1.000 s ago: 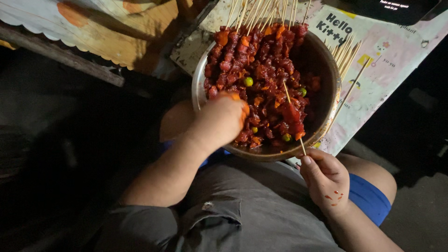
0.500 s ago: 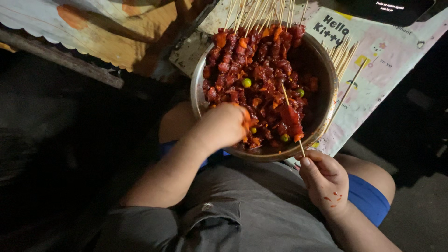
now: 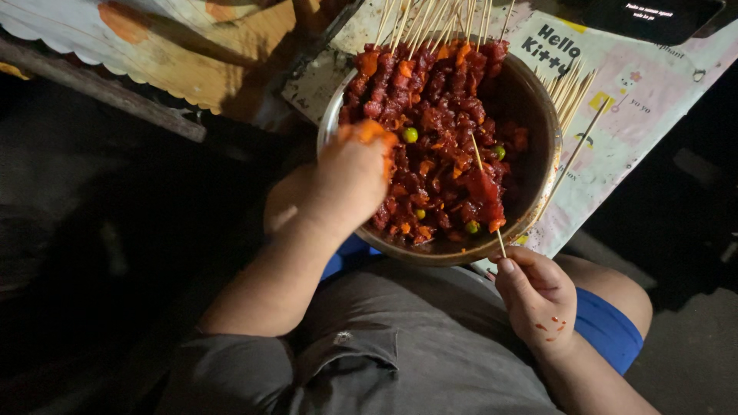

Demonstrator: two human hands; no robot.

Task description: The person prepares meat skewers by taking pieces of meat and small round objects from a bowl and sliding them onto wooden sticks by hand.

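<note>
A round metal bowl rests on my lap, heaped with red marinated meat chunks, bits of carrot and green peas. My right hand pinches the lower end of a thin bamboo skewer that carries several meat pieces and points up into the bowl. My left hand, smeared orange with marinade, reaches into the bowl's left side with its fingers curled into the meat; what they hold is hidden. Finished skewers lie across the bowl's far side.
Bare bamboo sticks lie to the right of the bowl on a printed paper sheet. A dark phone sits at the top right. A wooden board is at the upper left. Dark floor surrounds my legs.
My left hand has moved up and further into the bowl's left side. The right hand keeps the skewer in much the same place.
</note>
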